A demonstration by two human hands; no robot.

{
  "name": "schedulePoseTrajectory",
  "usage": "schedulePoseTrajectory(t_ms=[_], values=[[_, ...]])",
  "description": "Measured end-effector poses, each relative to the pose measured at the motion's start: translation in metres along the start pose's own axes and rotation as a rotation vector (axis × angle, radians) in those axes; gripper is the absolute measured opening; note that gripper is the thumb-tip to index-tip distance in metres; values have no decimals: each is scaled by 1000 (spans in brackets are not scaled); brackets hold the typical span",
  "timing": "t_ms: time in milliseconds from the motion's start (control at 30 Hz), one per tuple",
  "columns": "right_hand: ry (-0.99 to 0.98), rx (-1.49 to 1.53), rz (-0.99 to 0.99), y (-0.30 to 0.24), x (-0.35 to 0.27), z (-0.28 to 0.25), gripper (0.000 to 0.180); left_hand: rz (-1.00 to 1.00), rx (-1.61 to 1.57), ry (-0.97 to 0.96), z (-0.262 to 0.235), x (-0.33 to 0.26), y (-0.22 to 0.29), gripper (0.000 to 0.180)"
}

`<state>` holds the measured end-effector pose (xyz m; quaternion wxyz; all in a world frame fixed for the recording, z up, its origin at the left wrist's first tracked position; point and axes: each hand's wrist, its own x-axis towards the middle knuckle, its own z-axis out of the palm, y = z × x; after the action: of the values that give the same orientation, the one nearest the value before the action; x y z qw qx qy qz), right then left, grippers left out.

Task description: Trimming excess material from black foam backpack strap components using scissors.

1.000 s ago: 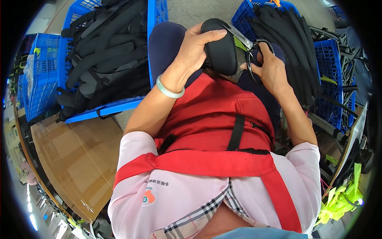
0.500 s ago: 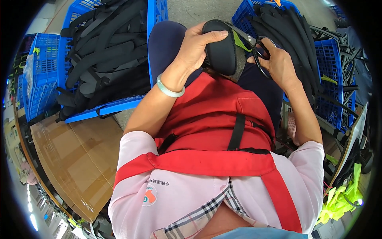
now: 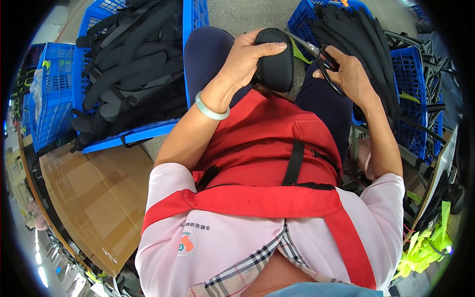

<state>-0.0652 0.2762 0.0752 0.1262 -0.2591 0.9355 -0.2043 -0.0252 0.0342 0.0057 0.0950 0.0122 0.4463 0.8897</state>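
Observation:
My left hand (image 3: 246, 63) grips a black padded strap piece (image 3: 275, 60), holding it upright over my lap above the red apron (image 3: 267, 143). A pale green bangle (image 3: 210, 108) circles that wrist. My right hand (image 3: 349, 76) is closed on a pair of black-handled scissors (image 3: 322, 58), whose metal blades point left toward the top edge of the pad. Both hands sit close together above my knees.
A blue crate (image 3: 133, 74) piled with black padded straps stands to my left, another blue crate (image 3: 376, 44) of similar straps to my right. An empty blue basket (image 3: 49, 94) sits far left. Flattened brown cardboard (image 3: 94, 198) lies lower left. Neon yellow-green material (image 3: 425, 242) lies lower right.
The pad has turned more upright in my left hand and shifted slightly left. My right hand with the scissors has come nearer the pad's top edge.

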Motion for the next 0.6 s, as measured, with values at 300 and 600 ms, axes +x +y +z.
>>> schedulePoseTrajectory(t_ms=[300,600], values=[[33,-150,6,-11,0,-4,68,-4,35,-17,1,0,-2,22],[-50,-19,-13,2,-1,-4,59,-49,21,-23,5,-1,-2,21]])
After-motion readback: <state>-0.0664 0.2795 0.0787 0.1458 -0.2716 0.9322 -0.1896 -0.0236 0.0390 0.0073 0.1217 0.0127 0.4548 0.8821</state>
